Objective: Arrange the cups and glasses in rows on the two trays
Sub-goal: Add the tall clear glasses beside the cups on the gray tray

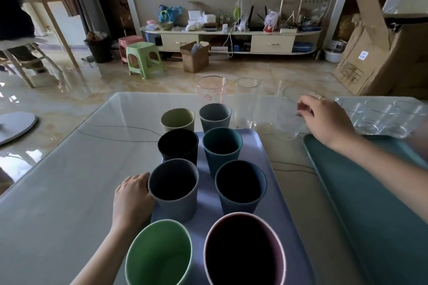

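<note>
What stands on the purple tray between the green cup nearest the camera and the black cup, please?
In the head view, the grey-blue cup stands between the green cup and the black cup on the purple tray, with the left hand against it.
</note>
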